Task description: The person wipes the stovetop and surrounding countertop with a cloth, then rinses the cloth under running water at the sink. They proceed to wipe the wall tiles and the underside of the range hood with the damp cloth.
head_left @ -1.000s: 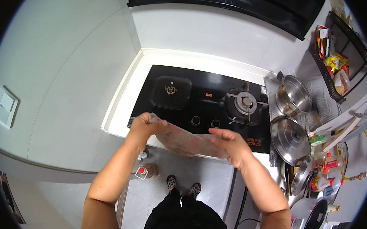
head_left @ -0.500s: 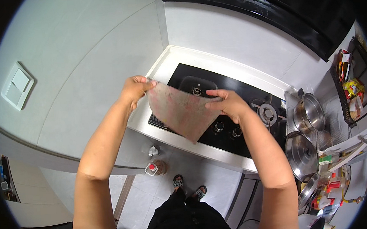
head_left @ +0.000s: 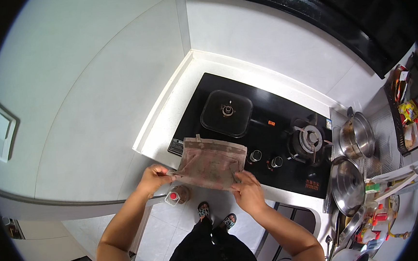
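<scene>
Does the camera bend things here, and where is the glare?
Head view: lines bow strongly, like the edge of the hood, inside a black border; head view: a bright streak glares on the hood, and the pot gleams; head view: the cloth looks fairly clear, without strong blur.

Cloth: thin, matt, creased. Cooktop: smooth, glossy, glass-like. Burner ring: dull metal. Pot and round lid: shiny, reflective metal. Range hood: glossy, mirror-like streaks. Countertop: smooth, stone-like. Wall switch: smooth plastic. Jug: see-through plastic. Trousers: matt fabric. Foil sheet: textured, silvery.
</scene>
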